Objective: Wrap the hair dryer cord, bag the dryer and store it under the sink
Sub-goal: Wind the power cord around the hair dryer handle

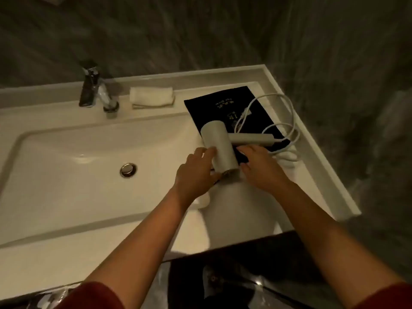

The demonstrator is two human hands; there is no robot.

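A white hair dryer (219, 144) lies on a flat black bag (225, 105) with gold print, on the counter right of the sink basin (66, 161). Its handle (252, 139) points right. The white cord (287, 117) runs from the handle in loose loops over the bag and the counter's right edge. My left hand (195, 172) touches the left side of the dryer's barrel with its fingers. My right hand (260, 167) rests on the right side of the barrel, below the handle. Neither hand has lifted it.
A chrome faucet (95, 90) stands behind the basin, with a folded white towel (151, 97) to its right. The drain (128, 169) is in the basin's middle. The counter's raised rim (312, 139) runs along the right edge, with dark wall beyond.
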